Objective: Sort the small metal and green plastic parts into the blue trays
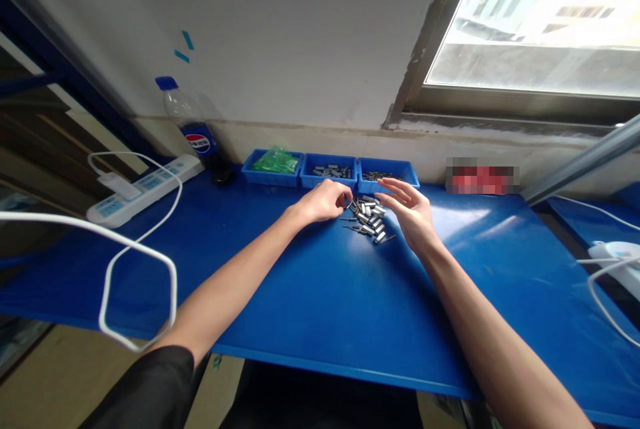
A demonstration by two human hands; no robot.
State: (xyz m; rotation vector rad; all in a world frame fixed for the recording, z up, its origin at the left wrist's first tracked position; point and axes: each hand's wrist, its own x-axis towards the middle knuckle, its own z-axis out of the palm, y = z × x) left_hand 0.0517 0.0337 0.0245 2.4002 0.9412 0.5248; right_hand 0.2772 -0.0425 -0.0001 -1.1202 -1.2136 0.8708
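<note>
A loose pile of small metal parts [367, 216], short silvery blocks and thin dark pointed pins, lies on the blue table [310, 296]. My left hand [326, 201] rests at the pile's left edge with its fingers curled down and pressed together; whatever they pinch is too small to make out. Over on the right side of the pile, my right hand [411, 210] is held with fingers apart and nothing visible in it. Behind the hands stand a blue bin of silvery blocks [327, 180] and a blue bin of thin dark pieces [411, 182].
A third blue bin [273, 180] holds green plastic bags [276, 161]. At the back left stand a cola bottle [193, 126] and a white power strip [150, 186]. A white cable [173, 276] loops over my left forearm. A blurred red object [483, 179] sits below the window.
</note>
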